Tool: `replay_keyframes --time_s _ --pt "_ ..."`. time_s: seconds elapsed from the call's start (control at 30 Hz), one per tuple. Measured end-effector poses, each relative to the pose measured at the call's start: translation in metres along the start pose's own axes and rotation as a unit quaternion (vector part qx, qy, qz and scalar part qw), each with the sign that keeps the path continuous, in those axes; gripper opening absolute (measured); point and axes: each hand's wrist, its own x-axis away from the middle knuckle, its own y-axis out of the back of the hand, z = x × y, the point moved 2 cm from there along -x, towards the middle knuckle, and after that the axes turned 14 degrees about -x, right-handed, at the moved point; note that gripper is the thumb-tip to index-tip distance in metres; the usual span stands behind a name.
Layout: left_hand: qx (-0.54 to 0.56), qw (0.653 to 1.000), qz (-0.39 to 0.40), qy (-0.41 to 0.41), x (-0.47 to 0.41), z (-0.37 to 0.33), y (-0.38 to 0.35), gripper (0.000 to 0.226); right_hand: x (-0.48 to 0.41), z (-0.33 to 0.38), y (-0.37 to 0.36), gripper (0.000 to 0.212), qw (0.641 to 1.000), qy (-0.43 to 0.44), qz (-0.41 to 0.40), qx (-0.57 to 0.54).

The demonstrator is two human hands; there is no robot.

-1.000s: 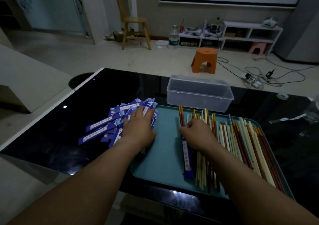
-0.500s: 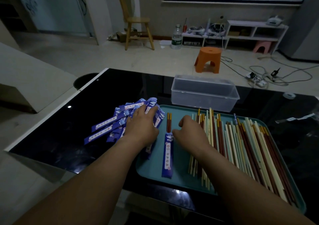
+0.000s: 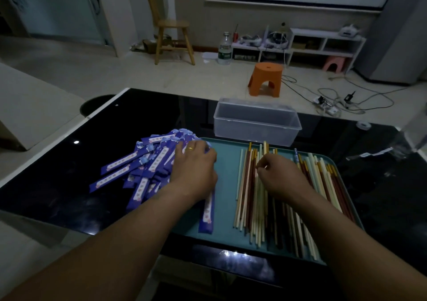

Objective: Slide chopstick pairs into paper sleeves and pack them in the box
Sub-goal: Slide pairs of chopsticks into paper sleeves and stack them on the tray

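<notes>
— Tabletop (image 3: 57,185) first: what sort?
— Black glass, glossy and rectangular, with a pale edge. It bears a flat teal plastic tray (image 3: 227,196) with rounded corners and a low rim.
— Beyond the tray?
— A clear rectangular plastic box (image 3: 256,125) with see-through walls, standing just past the tray's far edge.
— Left of the tray?
— A fanned heap of blue paper sleeves (image 3: 138,169), flat strips with white printed labels, spilling over the tray's left rim onto the glass.
— On the tray?
— Its right half carries a loose layer of thin, smooth chopsticks (image 3: 254,213) in cream, brown and pale green, some yellow-tipped, lying roughly front to back.
— The hands?
— The left hand (image 3: 194,171) lies palm down at the tray's far left corner, fingers stretched out and pressing on the sleeve heap. The right hand (image 3: 279,176) sits over the far part of the chopsticks, fingers curled, thumb and forefinger pinching among them; which sticks, I cannot tell.
— Smaller things?
— A single blue sleeve (image 3: 207,215) lies lengthwise on the tray's left half, its far end hidden under the left palm. A gold ring (image 3: 190,148) circles one left finger.
</notes>
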Motion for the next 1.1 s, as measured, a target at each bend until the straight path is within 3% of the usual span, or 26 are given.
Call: replay_keyframes --time_s 0.27,0.5,0.6,0.67,0.77,0.93,1.1 --pt "0.088 0.989 0.106 -0.049 0.006 -0.06 0.007 0.025 0.008 -0.017 -0.001 0.011 0.998 -0.017 0.042 0.048" --pt "0.145 0.987 0.066 -0.034 0.002 -0.049 0.008 0.019 0.009 -0.014 -0.001 0.015 0.998 -0.008 0.037 0.059" --pt "0.055 0.998 0.036 0.014 -0.001 -0.02 0.009 0.033 0.012 -0.005 -0.007 0.013 0.997 0.037 0.06 0.032" --pt "0.001 0.996 0.073 0.046 -0.002 -0.004 0.005 0.05 0.014 0.0 -0.014 0.021 0.995 0.061 0.079 0.027" --pt "0.022 0.99 0.129 0.054 -0.004 0.013 -0.001 0.065 0.014 0.002 -0.019 0.025 0.993 0.063 0.093 0.029" --pt "0.054 0.984 0.166 0.024 -0.007 0.031 -0.003 0.064 0.018 0.014 -0.029 0.025 0.988 0.112 0.103 0.013" --pt "0.048 0.983 0.176 0.019 -0.007 0.031 -0.009 0.077 0.031 0.035 -0.061 0.031 0.957 0.21 0.198 0.014"
